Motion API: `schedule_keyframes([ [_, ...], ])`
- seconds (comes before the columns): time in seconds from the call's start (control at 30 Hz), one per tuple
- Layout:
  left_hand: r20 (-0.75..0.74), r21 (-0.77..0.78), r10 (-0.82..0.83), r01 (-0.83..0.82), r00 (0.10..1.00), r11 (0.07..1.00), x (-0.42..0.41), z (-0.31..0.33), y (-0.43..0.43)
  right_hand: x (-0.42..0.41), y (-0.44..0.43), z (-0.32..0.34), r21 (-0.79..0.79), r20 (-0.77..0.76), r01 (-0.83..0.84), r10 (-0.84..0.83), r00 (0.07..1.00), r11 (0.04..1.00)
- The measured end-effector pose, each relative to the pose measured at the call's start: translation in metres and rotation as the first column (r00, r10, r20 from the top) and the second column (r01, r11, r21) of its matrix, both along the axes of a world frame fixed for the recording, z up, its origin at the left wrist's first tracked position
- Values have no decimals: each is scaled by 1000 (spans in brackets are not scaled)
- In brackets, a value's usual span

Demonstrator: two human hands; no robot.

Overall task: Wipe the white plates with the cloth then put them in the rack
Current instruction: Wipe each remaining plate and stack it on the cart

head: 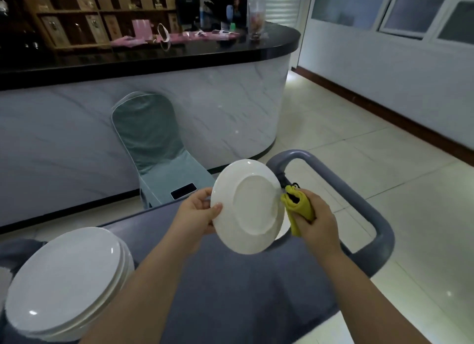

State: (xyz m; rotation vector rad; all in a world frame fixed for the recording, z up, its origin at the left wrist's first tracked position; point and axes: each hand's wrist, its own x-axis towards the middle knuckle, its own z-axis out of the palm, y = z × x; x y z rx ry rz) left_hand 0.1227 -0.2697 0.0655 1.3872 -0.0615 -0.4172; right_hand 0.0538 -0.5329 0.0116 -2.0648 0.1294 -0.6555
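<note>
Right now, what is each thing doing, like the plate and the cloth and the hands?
plate, tilted, underside facing the camera
cloth, bunched, at the plate's right rim
left hand, pinching the plate's left rim
right hand, gripping the cloth
plate stack, piled flat, untouched
phone, screen dark, lying on the chair

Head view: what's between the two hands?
The plate, underside to camera. The left hand holds its left rim, and the right hand grips the cloth at its right rim. The head view shows it.
</note>
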Motion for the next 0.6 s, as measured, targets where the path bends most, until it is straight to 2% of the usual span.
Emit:
schedule_keyframes([
  [0.07,91,131,39,-51,995,990,10,-5,-25,0,-21,-3,33,-16,16,-16,1000,999],
  [0.13,258,322,47,-131,965,938,21,-13,-54,1,-37,-6,59,-14,-2,2,1000,998],
  [0.2,435,574,-48,-236,899,784,32,-22,-83,2,-49,-9,80,-27,-29,31,999,996],
  [0.27,506,766,-224,-314,833,561,41,-32,-107,6,-59,-11,104,-60,-48,55,997,993],
  [0.33,444,883,-388,-319,808,346,47,-46,-126,12,-67,-13,116,-82,-71,80,993,991],
  [0.4,376,927,-521,-319,766,199,51,-63,-139,18,-74,-15,118,-88,-90,100,991,989],
  [0.5,294,944,-648,-318,703,83,53,-86,-148,28,-82,-18,133,-112,-102,118,987,986],
  [0.6,214,958,-725,-285,655,25,45,-111,-152,34,-88,-24,148,-143,-110,131,981,983],
])
